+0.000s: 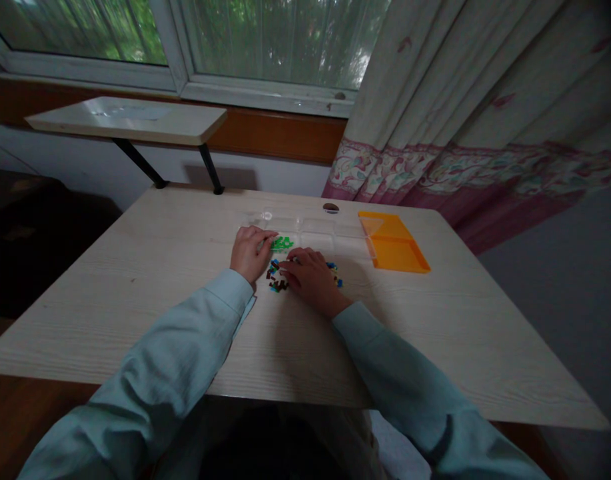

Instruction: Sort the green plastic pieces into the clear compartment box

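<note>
The small mixed pieces [279, 285], brown, blue and yellow among them, lie loose on the near side of the clear tray [318, 240], probably spread there so that single ones are easy to pick out. My right hand [315, 280] arches over them, fingers loosely curled and thumb pointing left; whether a piece is pinched under it, I can't make out. The green pieces [282, 244] sit together at the tray's near left, apparently inside a compartment, which would keep that colour apart. My left hand [248, 255] is beside them at the tray's left end, fingers bent and thumb close to forefinger, perhaps to steady the tray; I can't see any piece in its grasp. To the tray's right, the orange case [402, 253] lies flat on the bench [185, 267], its left part seemingly overlapped by clear plastic. Beyond the tray to the left stands a raised shelf [135, 123].
</note>
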`<state>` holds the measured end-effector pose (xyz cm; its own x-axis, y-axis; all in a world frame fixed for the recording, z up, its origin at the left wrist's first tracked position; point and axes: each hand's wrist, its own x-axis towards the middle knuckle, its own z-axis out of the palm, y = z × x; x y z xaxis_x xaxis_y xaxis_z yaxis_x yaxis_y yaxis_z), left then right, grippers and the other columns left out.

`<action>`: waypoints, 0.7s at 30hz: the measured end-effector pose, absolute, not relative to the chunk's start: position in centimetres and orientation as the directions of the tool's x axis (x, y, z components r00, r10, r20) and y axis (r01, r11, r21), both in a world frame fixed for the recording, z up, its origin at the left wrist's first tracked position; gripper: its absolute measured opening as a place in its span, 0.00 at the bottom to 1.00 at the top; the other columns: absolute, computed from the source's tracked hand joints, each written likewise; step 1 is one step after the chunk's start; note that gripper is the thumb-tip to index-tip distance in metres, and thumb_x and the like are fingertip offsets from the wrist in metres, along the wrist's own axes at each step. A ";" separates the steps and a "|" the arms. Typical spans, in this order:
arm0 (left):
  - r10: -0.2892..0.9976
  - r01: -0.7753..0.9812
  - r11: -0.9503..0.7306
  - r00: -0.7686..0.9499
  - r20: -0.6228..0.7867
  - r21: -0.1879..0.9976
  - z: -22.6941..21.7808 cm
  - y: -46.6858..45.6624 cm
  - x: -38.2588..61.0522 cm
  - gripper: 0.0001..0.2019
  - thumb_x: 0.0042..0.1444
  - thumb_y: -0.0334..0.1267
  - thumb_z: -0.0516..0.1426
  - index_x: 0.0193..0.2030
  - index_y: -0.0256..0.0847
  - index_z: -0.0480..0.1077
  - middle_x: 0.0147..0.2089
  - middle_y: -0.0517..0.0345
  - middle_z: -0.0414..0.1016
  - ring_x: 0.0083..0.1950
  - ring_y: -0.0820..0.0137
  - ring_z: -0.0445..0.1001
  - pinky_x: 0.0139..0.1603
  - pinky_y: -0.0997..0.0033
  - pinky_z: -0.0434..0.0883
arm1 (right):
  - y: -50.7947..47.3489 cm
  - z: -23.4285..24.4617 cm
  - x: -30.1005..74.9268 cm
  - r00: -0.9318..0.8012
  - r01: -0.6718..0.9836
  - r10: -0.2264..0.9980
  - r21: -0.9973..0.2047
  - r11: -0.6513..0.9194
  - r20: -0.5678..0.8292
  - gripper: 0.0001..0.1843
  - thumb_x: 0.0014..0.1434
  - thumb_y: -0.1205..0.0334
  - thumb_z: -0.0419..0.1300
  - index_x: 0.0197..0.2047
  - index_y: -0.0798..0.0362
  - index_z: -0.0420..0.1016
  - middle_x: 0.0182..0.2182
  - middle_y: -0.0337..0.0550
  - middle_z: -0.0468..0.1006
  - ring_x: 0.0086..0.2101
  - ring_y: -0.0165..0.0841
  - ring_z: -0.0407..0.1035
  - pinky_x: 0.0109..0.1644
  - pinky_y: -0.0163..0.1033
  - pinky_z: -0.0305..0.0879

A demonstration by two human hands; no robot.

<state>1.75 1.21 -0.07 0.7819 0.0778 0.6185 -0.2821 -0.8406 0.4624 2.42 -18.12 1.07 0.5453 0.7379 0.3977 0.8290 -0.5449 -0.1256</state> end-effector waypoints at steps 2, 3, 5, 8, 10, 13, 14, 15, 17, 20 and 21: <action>0.076 -0.288 -0.836 0.782 0.619 0.467 0.0 1.1 1.7 0.12 0.62 0.39 0.50 0.44 0.44 0.75 0.37 0.54 0.71 0.44 0.64 0.65 0.50 0.59 0.63 | -18.3 1.2 2.4 0.551 0.824 0.737 -0.118 -0.554 0.391 0.13 0.61 0.63 0.56 0.48 0.46 0.74 0.47 0.48 0.70 0.47 0.41 0.60 0.50 0.46 0.56; 0.075 -0.293 -0.834 0.780 0.621 0.468 0.1 1.1 1.6 0.12 0.62 0.40 0.51 0.44 0.44 0.75 0.37 0.54 0.71 0.44 0.64 0.65 0.49 0.59 0.63 | -18.4 1.2 2.5 0.553 0.823 0.736 -0.116 -0.557 0.391 0.13 0.60 0.64 0.56 0.48 0.46 0.74 0.47 0.47 0.70 0.47 0.41 0.60 0.50 0.46 0.56; 0.072 -0.303 -0.828 0.777 0.625 0.472 0.2 1.0 1.5 0.12 0.62 0.40 0.51 0.44 0.44 0.75 0.37 0.54 0.71 0.44 0.64 0.65 0.49 0.59 0.63 | -18.6 1.2 2.7 0.560 0.817 0.727 -0.118 -0.565 0.397 0.12 0.59 0.65 0.57 0.45 0.47 0.75 0.47 0.47 0.70 0.47 0.41 0.60 0.49 0.46 0.56; 0.075 -0.306 -0.824 0.776 0.626 0.477 0.2 0.9 1.5 0.12 0.62 0.40 0.51 0.44 0.44 0.75 0.37 0.54 0.71 0.44 0.64 0.65 0.50 0.59 0.63 | -18.8 1.1 2.9 0.576 0.805 0.706 -0.137 -0.577 0.412 0.10 0.59 0.65 0.57 0.44 0.49 0.75 0.46 0.47 0.70 0.46 0.41 0.60 0.50 0.45 0.56; 0.072 -0.305 -0.826 0.778 0.624 0.475 0.1 0.9 1.6 0.12 0.62 0.39 0.51 0.44 0.45 0.75 0.37 0.54 0.71 0.44 0.64 0.65 0.50 0.59 0.63 | -18.9 1.0 3.0 0.577 0.805 0.704 -0.143 -0.576 0.414 0.10 0.59 0.64 0.57 0.45 0.49 0.75 0.46 0.47 0.70 0.47 0.40 0.60 0.50 0.45 0.56; 0.067 -0.302 -0.830 0.781 0.621 0.469 0.0 1.0 1.6 0.12 0.62 0.39 0.51 0.45 0.45 0.75 0.37 0.54 0.71 0.44 0.64 0.66 0.50 0.59 0.63 | -18.9 1.0 3.0 0.562 0.816 0.726 -0.119 -0.566 0.397 0.11 0.61 0.63 0.56 0.47 0.48 0.74 0.46 0.47 0.70 0.46 0.40 0.60 0.49 0.45 0.56; 0.066 -0.302 -0.831 0.781 0.621 0.467 0.1 0.9 1.6 0.12 0.62 0.40 0.51 0.45 0.45 0.75 0.37 0.54 0.71 0.44 0.64 0.66 0.50 0.59 0.63 | -18.9 1.0 3.0 0.559 0.817 0.731 -0.112 -0.565 0.392 0.11 0.61 0.63 0.56 0.47 0.48 0.74 0.46 0.47 0.70 0.46 0.40 0.60 0.49 0.45 0.56; 0.065 -0.303 -0.832 0.780 0.623 0.466 0.1 0.9 1.6 0.12 0.62 0.40 0.50 0.45 0.45 0.75 0.37 0.54 0.71 0.44 0.64 0.66 0.50 0.60 0.63 | -18.9 1.0 3.0 0.559 0.817 0.733 -0.108 -0.566 0.388 0.11 0.61 0.63 0.56 0.47 0.48 0.75 0.46 0.47 0.70 0.46 0.40 0.60 0.49 0.45 0.56; 0.060 -0.307 -0.832 0.778 0.625 0.462 0.2 0.9 1.6 0.12 0.62 0.40 0.50 0.44 0.44 0.75 0.37 0.55 0.71 0.44 0.64 0.66 0.50 0.60 0.63 | -18.9 1.0 3.0 0.570 0.810 0.724 -0.114 -0.576 0.388 0.09 0.61 0.63 0.57 0.44 0.49 0.75 0.46 0.47 0.70 0.46 0.40 0.61 0.49 0.44 0.56; 0.054 -0.307 -0.835 0.780 0.624 0.456 0.3 0.8 1.5 0.12 0.62 0.39 0.51 0.44 0.44 0.75 0.37 0.55 0.71 0.44 0.65 0.66 0.49 0.61 0.63 | -19.2 1.0 3.1 0.594 0.794 0.704 -0.145 -0.590 0.388 0.08 0.60 0.62 0.58 0.43 0.50 0.75 0.46 0.47 0.70 0.46 0.40 0.61 0.50 0.44 0.56; 0.053 -0.305 -0.836 0.782 0.621 0.455 0.4 0.8 1.5 0.12 0.62 0.39 0.51 0.44 0.44 0.75 0.37 0.55 0.71 0.44 0.65 0.66 0.49 0.61 0.62 | -19.3 0.9 3.2 0.601 0.791 0.699 -0.158 -0.592 0.387 0.09 0.60 0.62 0.58 0.44 0.50 0.75 0.46 0.47 0.70 0.46 0.39 0.61 0.50 0.44 0.56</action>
<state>1.50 0.80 0.37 0.7819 0.0529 0.6211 -0.3050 -0.8365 0.4552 3.19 -19.28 0.95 0.6008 0.6994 0.3872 0.7906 -0.5916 -0.1581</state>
